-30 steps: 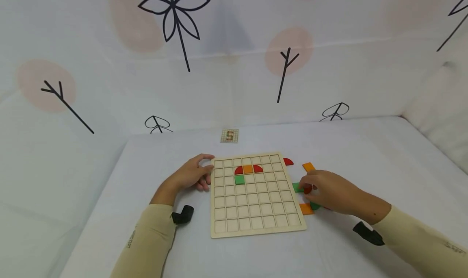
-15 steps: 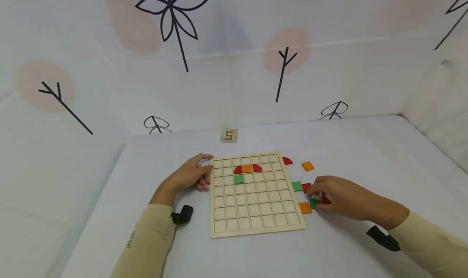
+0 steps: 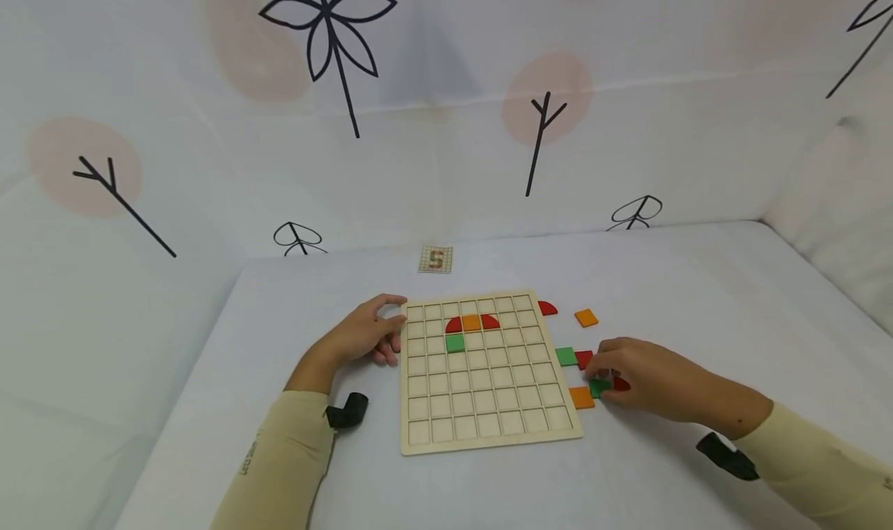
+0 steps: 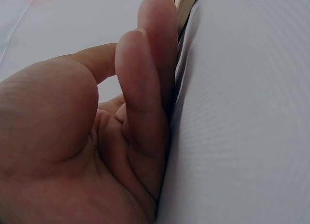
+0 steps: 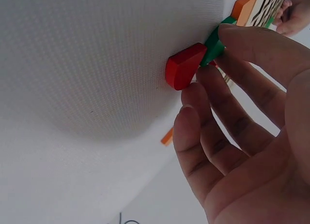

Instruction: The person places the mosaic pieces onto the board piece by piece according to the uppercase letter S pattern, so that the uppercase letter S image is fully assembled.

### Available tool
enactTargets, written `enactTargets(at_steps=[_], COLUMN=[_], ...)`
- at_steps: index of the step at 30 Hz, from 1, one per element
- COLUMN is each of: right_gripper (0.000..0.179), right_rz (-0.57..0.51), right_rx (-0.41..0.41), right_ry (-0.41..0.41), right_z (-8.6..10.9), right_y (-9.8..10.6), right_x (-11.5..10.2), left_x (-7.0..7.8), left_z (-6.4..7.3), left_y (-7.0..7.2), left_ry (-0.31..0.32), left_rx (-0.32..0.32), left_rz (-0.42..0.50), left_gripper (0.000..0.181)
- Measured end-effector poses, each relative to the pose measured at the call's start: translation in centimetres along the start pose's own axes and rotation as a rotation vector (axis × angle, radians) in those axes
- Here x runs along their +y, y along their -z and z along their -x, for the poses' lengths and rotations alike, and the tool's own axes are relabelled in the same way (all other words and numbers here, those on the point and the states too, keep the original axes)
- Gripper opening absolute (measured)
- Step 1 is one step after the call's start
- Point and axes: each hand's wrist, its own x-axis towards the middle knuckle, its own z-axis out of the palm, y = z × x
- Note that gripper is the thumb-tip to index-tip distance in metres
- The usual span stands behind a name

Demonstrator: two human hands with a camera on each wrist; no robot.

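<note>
My left hand (image 3: 363, 332) rests at the left edge of a pale wooden grid board (image 3: 491, 425), fingertips touching its side near the top-left corner. In the board's cells lie an orange square tile (image 3: 471, 323) between two red rounded tiles (image 3: 491, 322), and a green square tile (image 3: 455, 343) below the left one. Right of the board, my right hand (image 3: 652, 379) pinches a dark green tile (image 5: 213, 47) between thumb and fingers, low at the table. A red rounded tile (image 5: 185, 66) lies right beside it. The green tile's outline is partly hidden by the fingers.
Along the board's right side lie another orange tile (image 3: 582, 397), a light green tile (image 3: 566, 356), a red tile (image 3: 583, 359), a red rounded piece (image 3: 547, 308) and a separate orange square (image 3: 586, 318). A small pattern card (image 3: 436, 259) sits behind the board on the white tablecloth (image 3: 335, 483).
My right hand moved right and toward me, leaving the red tile beside the light green one, and came to the dark green tile. My left hand stayed at the board.
</note>
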Motion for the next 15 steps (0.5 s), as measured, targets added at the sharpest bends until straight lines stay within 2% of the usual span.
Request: enactTargets(at_steps=[8, 15], right_gripper=[0.027, 0.025], right_rz=[-0.024, -0.129], right_rx=[0.013, -0.022], right_ry=[-0.003, 0.042], right_z=[0.0, 0.19], right_y=[0.18, 0.47], right_x=[-0.11, -0.01], left_x=[0.36, 0.31], left_z=[0.24, 0.23], left_y=[-0.06, -0.06], left_ry=[0.006, 0.009], left_rx=[0.0, 0.005], left_rz=[0.002, -0.001], left_gripper=[0.046, 0.047])
